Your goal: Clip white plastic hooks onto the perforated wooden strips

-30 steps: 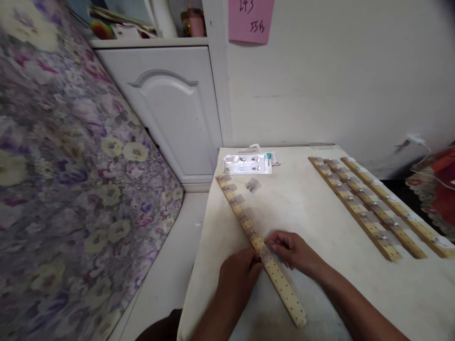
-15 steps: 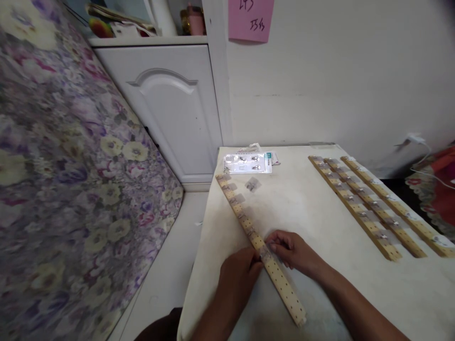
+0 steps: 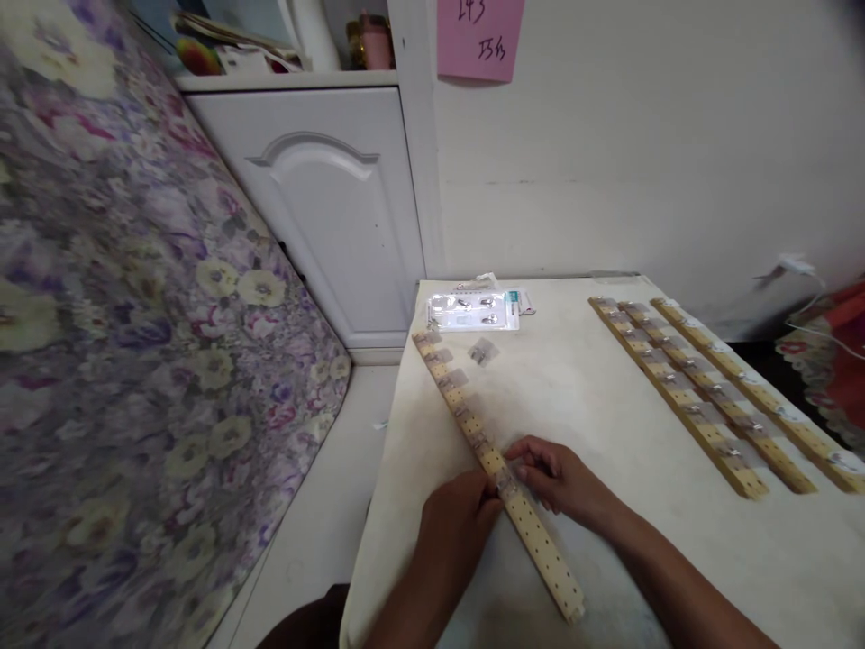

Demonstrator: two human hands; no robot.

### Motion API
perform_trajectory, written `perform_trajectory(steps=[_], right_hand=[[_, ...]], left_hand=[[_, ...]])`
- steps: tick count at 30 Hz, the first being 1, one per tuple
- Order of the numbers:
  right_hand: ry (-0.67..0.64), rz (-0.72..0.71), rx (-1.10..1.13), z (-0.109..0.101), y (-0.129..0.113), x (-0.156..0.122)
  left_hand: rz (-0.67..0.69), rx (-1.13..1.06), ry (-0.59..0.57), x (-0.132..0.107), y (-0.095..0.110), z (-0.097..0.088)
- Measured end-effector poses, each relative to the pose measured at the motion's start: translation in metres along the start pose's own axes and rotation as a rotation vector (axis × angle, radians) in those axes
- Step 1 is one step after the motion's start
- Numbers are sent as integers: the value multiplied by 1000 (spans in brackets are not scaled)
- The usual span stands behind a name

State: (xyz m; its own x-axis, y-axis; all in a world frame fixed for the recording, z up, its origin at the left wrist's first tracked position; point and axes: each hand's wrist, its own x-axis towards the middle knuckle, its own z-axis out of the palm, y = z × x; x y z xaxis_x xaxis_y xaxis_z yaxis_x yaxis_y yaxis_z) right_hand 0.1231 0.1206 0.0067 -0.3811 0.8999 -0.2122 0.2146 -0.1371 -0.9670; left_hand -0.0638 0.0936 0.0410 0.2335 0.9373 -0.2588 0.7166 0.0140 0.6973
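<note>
A long pale wooden strip (image 3: 544, 545) with rows of small holes lies slantwise on the table. Several clear plastic squares with small metal hooks sit along its far part. My left hand (image 3: 456, 518) is closed on the strip's left edge, its fingertips partly hidden. Across from it, my right hand (image 3: 550, 473) has its thumb and forefinger curled at the edge of a clear hook (image 3: 505, 482) on the strip; their exact contact is hard to see. A loose clear hook (image 3: 482, 351) lies on the table beyond my hands.
Clear blister packs (image 3: 473, 311) lie at the table's back edge. To the right are three more wooden strips (image 3: 676, 397) bearing hooks. A flowered curtain (image 3: 168, 315) hangs at the left, with a white cabinet (image 3: 324, 216) behind. A pink note (image 3: 478, 41) is on the wall.
The view has shifted slightly. Both hands stay at the same part of the strip, with only slight finger movement at the clear hook.
</note>
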Motion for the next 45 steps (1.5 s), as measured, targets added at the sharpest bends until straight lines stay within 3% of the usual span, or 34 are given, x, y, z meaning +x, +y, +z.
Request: perform_trajectory(steps=[5, 21, 29, 41, 45], right_hand=[[-25, 7, 31, 2, 1, 1], [113, 53, 37, 6, 11, 11], [98, 119, 11, 6, 5, 13], [113, 70, 45, 5, 6, 7], [237, -4, -25, -2, 9, 8]], left_hand=[[6, 7, -4, 0, -2, 1], [-1, -6, -5, 1, -1, 1], [23, 18, -3, 3, -4, 2], [71, 2, -17, 2, -6, -1], [80, -22, -11, 1, -7, -2]])
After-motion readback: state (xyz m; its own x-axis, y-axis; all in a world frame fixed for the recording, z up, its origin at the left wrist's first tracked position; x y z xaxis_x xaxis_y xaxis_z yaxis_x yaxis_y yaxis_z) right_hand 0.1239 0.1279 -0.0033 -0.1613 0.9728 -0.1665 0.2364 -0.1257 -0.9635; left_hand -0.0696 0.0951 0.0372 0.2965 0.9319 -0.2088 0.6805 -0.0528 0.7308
